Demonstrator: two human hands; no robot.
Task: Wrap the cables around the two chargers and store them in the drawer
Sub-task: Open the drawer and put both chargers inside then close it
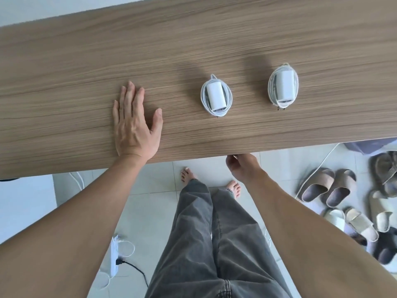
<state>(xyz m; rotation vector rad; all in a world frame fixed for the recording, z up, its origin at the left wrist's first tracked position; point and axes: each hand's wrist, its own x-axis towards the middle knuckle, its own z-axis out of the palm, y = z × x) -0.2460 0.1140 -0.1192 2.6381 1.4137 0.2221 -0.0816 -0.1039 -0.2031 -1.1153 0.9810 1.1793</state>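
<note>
Two white chargers lie on the wooden table, each with its white cable coiled around it. The left charger sits near the middle, the right charger further right. My left hand rests flat and open on the tabletop, left of both chargers and touching neither. My right hand is below the table's front edge, its fingers curled up under the edge. What the fingers touch is hidden. No drawer shows.
Below the table are a tiled floor, my grey trousers and bare feet. Several slippers lie on the floor at the right. A white power strip with cables lies at the lower left.
</note>
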